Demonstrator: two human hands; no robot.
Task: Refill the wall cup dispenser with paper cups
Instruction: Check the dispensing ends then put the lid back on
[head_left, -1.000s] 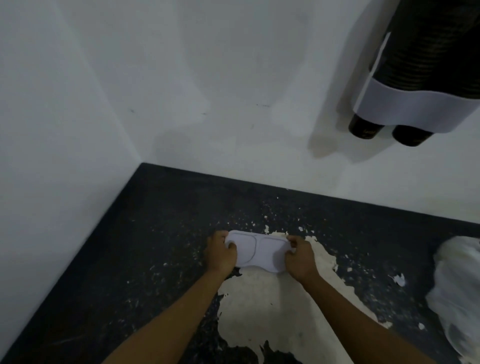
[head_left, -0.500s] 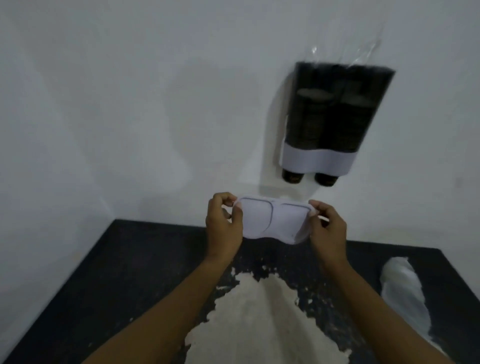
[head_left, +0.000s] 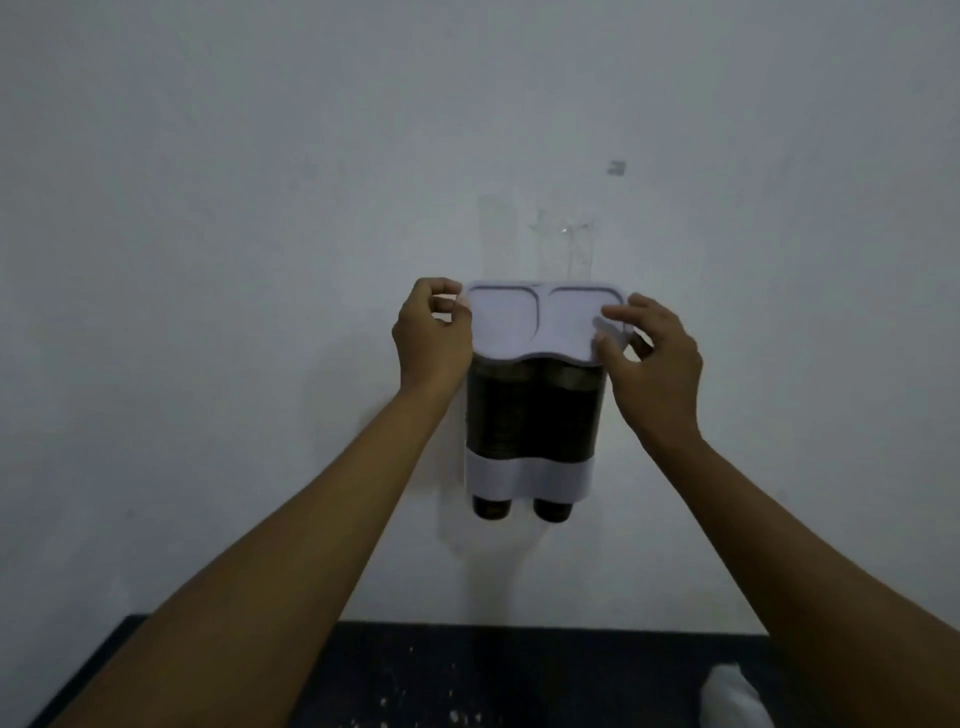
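Black tabletop lies nearest; a white bundle at its right edge is cut off — I cannot name it. Higher, the left hand and right hand each pinch one end of the lid in their grip, atop the wall dispenser. Dark cups fill both tubes, so closing seems the step — next, press it evenly. Whether it sits fully, I cannot tell.

Lid: plain pale white with a lilac cast. Dispenser: smoky dark tubes, finely ribbed by stacked dark cups; plain white band at its 6 o'clock. Wall: plain grey-white. Counter, 6 o'clock: black, white-speckled. Crumpled object, 5 o'clock: white.
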